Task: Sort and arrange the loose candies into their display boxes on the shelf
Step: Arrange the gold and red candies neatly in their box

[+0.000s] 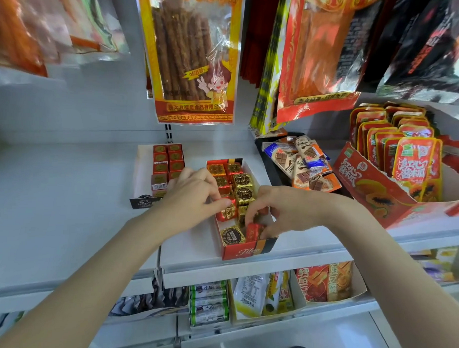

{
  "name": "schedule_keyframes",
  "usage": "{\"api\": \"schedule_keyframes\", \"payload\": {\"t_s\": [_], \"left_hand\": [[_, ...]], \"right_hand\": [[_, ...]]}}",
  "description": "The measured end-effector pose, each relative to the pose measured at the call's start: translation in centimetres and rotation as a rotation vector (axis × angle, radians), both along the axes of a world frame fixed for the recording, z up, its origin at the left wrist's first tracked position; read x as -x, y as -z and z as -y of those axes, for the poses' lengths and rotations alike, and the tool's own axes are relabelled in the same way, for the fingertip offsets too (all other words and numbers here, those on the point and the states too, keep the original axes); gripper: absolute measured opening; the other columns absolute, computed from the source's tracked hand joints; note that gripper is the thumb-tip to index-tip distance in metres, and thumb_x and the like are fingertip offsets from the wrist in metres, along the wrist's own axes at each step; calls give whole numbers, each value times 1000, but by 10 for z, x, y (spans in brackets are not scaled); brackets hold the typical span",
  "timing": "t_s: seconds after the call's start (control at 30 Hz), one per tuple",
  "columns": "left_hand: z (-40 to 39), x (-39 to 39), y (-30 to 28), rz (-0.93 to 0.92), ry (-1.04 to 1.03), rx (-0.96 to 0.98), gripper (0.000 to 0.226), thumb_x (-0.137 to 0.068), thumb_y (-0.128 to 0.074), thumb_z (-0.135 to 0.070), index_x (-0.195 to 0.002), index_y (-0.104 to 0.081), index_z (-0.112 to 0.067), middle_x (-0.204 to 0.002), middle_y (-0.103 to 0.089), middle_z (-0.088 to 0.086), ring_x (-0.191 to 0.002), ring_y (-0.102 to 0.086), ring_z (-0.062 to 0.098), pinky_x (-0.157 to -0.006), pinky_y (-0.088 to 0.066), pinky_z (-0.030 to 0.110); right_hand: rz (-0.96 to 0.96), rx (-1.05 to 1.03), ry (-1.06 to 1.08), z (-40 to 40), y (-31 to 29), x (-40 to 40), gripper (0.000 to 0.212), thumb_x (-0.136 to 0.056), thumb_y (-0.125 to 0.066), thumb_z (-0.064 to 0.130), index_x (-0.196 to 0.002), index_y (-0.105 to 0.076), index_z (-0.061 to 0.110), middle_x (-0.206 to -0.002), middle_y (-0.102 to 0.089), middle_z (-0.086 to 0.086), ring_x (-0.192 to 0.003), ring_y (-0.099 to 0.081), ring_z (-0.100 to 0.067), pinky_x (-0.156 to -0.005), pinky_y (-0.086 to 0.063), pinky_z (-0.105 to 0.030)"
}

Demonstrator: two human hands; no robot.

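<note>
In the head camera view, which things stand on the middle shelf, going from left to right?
White box of red candies → red display box of gold and red candies, with both hands in it → black tray of chocolate bars → red carton of papaya snack packs.

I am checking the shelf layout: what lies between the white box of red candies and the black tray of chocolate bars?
In the head view, the red box of foil candies stands between the white box and the black tray.
</note>
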State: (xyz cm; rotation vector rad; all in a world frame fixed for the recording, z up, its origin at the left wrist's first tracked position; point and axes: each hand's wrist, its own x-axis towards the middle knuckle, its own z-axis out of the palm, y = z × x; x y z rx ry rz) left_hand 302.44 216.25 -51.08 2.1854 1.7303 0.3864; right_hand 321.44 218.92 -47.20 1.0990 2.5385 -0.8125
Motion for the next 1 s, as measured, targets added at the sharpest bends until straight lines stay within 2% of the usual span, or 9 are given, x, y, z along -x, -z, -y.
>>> {"api": "schedule_keyframes", "payload": {"t_s": [0.1,0.2,0.27,0.43,0.5,0.63,0.73,0.83,1.0], "left_hand": [[-1,-1,2,-42,2,-28,33,-87,-50,-47,-99,-65,-21,-103,-36,-12,-101,-21,6,-91,-22,32],[-4,-2,3,-5,-35,-69,26,-86,-54,-44,-102,-65,-26,-103,-35,-10,-101,-24,9,-88,-22,30],[-6,-2,4,14,-75,-116,21,-86,-56,-38,-101,-66,-27,-102,-36,-10,-106,-31,13,-91,-27,32],[-5,3,4,56,-172,-234,13,-83,-63,-30,-93,-69,-25,-105,-46,-7,-111,-37,17,-94,-32,36],[-6,5,3,74,-199,-234,11,-83,-64,-29,-91,-69,-24,-103,-46,-7,-110,-39,17,-94,-35,37],[-5,6,-1,162,-181,-189,10,-86,-59,-22,-90,-68,-20,-99,-46,-9,-106,-48,15,-95,-40,41],[-2,9,-2,149,-140,-134,17,-89,-54,-21,-97,-69,-19,-110,-51,-4,-106,-49,13,-96,-41,40],[2,10,-2,68,-118,-113,23,-90,-53,-27,-107,-66,-22,-120,-48,-4,-114,-44,16,-100,-36,40],[7,5,-5,19,-129,-81,38,-82,-58,-46,-114,-60,-26,-130,-42,-7,-120,-34,17,-96,-27,34]], "right_hand": [[-162,34,76,-1,-3,-9,19,-74,-74,24,-86,-60,29,-90,-50,10,-72,-47,-2,-68,-43,-17],[-330,-6,224,-5,-8,-13,21,-73,-75,22,-88,-61,18,-78,-58,15,-61,-51,4,-57,-42,-15],[-379,-87,270,-9,-6,-9,21,-74,-74,23,-88,-58,19,-78,-63,13,-61,-52,2,-61,-43,-17],[-430,-183,148,-8,-1,14,29,-87,-59,23,-116,-61,25,-88,-57,21,-71,-52,4,-61,-38,-5],[-415,-168,135,-9,1,20,32,-89,-57,22,-120,-58,23,-97,-58,15,-76,-52,1,-62,-38,-3],[-380,-204,144,-13,11,28,25,-85,-63,21,-109,-55,19,-99,-61,5,-79,-49,1,-67,-39,-8],[-315,-321,74,-16,16,34,23,-90,-56,21,-112,-60,18,-106,-55,4,-93,-44,-11,-77,-28,-17],[-283,-414,54,-17,19,36,26,-92,-51,21,-117,-60,18,-104,-48,5,-93,-35,-9,-76,-20,-15],[-411,-544,141,-12,18,28,15,-85,-61,18,-98,-65,12,-96,-64,0,-79,-43,-5,-68,-31,-8]]}}
